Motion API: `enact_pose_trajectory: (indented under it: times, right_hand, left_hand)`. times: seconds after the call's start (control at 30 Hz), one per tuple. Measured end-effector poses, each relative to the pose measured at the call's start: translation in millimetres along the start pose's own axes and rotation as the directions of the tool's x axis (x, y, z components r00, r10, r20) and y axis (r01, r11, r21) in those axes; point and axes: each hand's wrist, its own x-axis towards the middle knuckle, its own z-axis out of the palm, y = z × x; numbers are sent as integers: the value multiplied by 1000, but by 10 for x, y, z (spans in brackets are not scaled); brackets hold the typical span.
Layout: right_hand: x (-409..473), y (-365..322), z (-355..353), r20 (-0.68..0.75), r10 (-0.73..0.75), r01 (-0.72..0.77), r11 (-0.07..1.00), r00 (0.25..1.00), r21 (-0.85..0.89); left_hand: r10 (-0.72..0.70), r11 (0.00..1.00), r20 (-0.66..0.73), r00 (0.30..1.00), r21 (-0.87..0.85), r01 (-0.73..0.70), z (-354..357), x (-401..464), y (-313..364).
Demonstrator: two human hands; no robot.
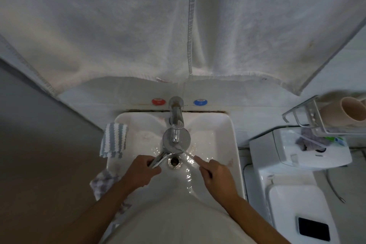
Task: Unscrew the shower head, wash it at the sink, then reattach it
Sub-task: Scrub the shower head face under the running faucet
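Note:
The chrome shower head (176,139) is held face up under the tap (176,117) over the white sink (233,144). Water runs onto its round face and spills into the basin around the drain (174,161). My left hand (143,170) grips the shower head's handle at the left of the drain. My right hand (215,174) is at the right of the drain, index finger stretched toward the head's lower edge, holding nothing that I can see.
White towels (138,25) hang over the wall above the sink. A striped cloth (113,139) drapes over the sink's left rim, another (103,182) lies lower left. Red (158,101) and blue (200,102) tap knobs sit behind. A toilet (293,174) and a wire rack with cups (336,115) stand at right.

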Motion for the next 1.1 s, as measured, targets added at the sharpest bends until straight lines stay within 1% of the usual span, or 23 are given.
enact_pose_trajectory:
  times: [0.07,0.17,0.2,0.33,0.4,0.47,0.5,0.63,0.7,0.77,0.93,1.1]
  right_hand:
    - [-8,-3,14,17,-9,9,1000,1000,-13]
    - [31,50,13,-69,35,-37,999,997,-38]
    - [37,55,13,-75,41,-44,998,996,-41]
    - [8,-5,41,32,-14,14,1000,999,-10]
    - [26,14,42,-25,5,-6,1000,1000,-26]
    - [65,49,26,-109,78,-82,996,991,-31]
    - [74,57,29,-118,91,-94,995,989,-21]
    - [32,17,56,-40,-7,8,1000,999,22]
    - [43,28,46,-71,27,-27,1000,997,-9]
    - [57,41,27,-106,84,-87,996,991,-23]
    - [-8,95,22,-30,20,-19,998,999,62]
    - [-178,215,-58,17,-9,7,996,1000,84]
  left_hand:
    - [13,1000,13,1000,16,-13,14,-13,2]
    - [33,999,23,999,27,-33,40,-27,-6]
    - [37,999,25,999,36,-38,48,-29,-12]
    - [67,994,42,997,85,-70,60,-36,-53]
    - [91,990,56,994,106,-96,52,-45,-69]
    - [114,986,67,991,117,-121,47,-57,-67]
    - [122,984,71,990,119,-130,48,-64,-64]
    - [148,980,63,987,123,-155,41,-82,-71]
    - [154,977,65,986,138,-161,35,-83,-86]
    - [144,978,57,988,146,-151,47,-84,-99]
    - [100,991,30,995,92,-102,69,-105,-124]
    - [28,999,-12,1000,33,-27,83,-138,-184]
